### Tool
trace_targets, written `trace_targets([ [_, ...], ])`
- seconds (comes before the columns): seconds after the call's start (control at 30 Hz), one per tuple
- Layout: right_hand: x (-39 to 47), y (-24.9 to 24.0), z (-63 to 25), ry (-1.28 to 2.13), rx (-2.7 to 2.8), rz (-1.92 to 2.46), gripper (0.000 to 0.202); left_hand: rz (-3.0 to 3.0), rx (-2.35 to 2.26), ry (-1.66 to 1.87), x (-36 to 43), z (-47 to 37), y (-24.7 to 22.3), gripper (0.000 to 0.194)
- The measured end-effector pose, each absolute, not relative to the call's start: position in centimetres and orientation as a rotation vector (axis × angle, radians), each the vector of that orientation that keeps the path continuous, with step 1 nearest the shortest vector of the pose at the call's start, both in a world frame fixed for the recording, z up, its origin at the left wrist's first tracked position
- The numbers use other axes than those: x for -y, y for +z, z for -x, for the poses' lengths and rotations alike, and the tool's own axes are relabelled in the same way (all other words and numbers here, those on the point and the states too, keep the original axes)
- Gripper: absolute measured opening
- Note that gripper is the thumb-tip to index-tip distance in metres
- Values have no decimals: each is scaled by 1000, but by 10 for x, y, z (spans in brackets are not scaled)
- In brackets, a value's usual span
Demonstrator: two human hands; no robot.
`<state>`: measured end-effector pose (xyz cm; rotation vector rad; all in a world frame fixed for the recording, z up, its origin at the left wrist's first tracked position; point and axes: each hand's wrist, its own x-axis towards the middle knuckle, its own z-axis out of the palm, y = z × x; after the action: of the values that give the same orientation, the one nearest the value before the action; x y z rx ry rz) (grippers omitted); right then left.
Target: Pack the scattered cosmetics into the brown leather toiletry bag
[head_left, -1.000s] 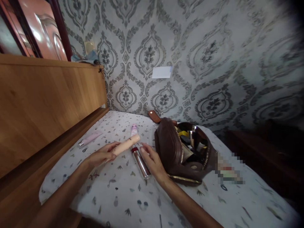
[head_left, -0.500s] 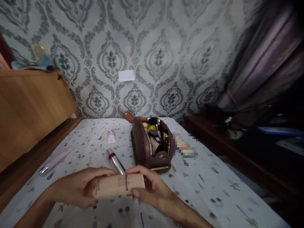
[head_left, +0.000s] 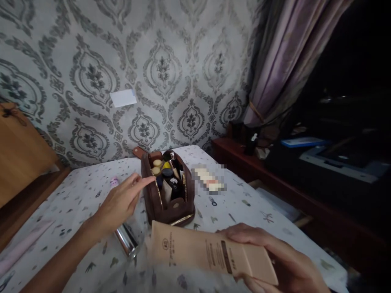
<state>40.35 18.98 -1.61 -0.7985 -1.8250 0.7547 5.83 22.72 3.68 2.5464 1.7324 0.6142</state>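
A beige cosmetic tube [head_left: 195,250] with dark print lies across the lower right, its capped end gripped in my right hand [head_left: 284,260]. Over the table, my left hand [head_left: 124,199] reaches forward, index finger stretched out to the left rim of a brown cosmetic bag [head_left: 149,207]. It holds nothing that I can see; whether the fingertip touches the rim I cannot tell. The bag is unzipped and packed with cosmetics, among them yellow-lidded pots [head_left: 157,167] and a black item [head_left: 174,187]. Beneath my left wrist lies a silver cylinder [head_left: 126,242], partly covered.
A small pink-capped tube [head_left: 114,182] and a pale pink tube [head_left: 27,244] lie on the left of the patterned tablecloth [head_left: 100,268]. Right of the bag is a pixelated item [head_left: 209,179]. A wooden cabinet [head_left: 24,154] stands left, a dark red ledge [head_left: 235,158] right.
My left hand has let go of the beige tube and moved up to the bag. My right hand has carried the tube right and nearer. The view has turned right.
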Motion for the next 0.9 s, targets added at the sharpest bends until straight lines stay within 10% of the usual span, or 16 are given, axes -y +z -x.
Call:
trace_targets([
  [0.13, -195, -16, -419, 636, 1760, 846, 33, -2781, -1848, 394, -245, -64, 34, 72],
  [0.9, -264, 36, -332, 398, 1902, 581, 30, -2604, -1917, 766, -247, -61, 16, 35],
])
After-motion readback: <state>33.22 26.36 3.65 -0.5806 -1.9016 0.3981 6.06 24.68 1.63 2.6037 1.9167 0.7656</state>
